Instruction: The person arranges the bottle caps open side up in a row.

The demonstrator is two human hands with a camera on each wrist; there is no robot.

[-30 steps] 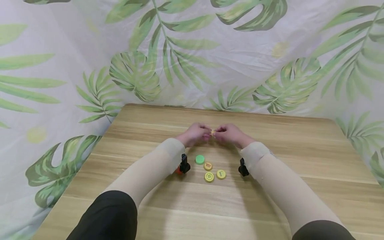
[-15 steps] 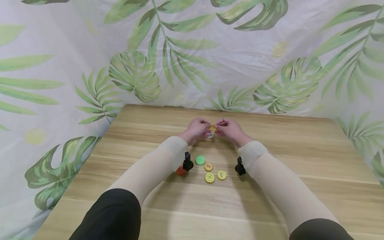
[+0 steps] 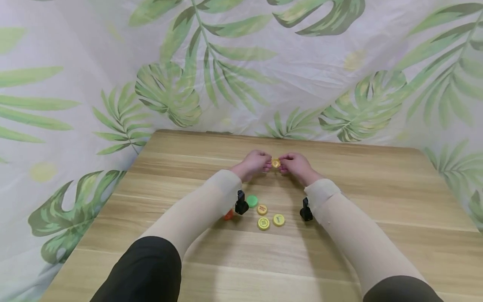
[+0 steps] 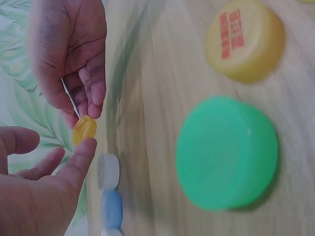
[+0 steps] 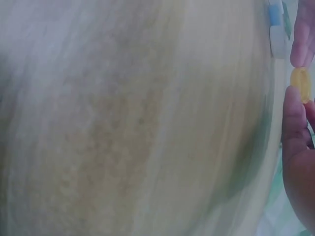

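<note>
Between my two hands at the far part of the table is a small yellow-orange bottle cap. My right hand pinches it at its edge with the fingertips. The left hand faces it from the other side; in the left wrist view a straight fingertip of that hand touches the cap's rim, and its other fingers are spread apart. Below the held cap, a white cap and a blue cap stand in a row, with part of another white one beyond. The head view hides this row behind the left hand.
Nearer me on the wooden table lie a green cap, an orange cap with red print and two yellow caps. A red cap is partly covered by my left sleeve. A leaf-patterned cloth hangs behind the table.
Both hands have shifted to the right with the yellow-orange cap, which now shows more of its face in the head view. A white cap visible below the hands earlier is now covered there.
</note>
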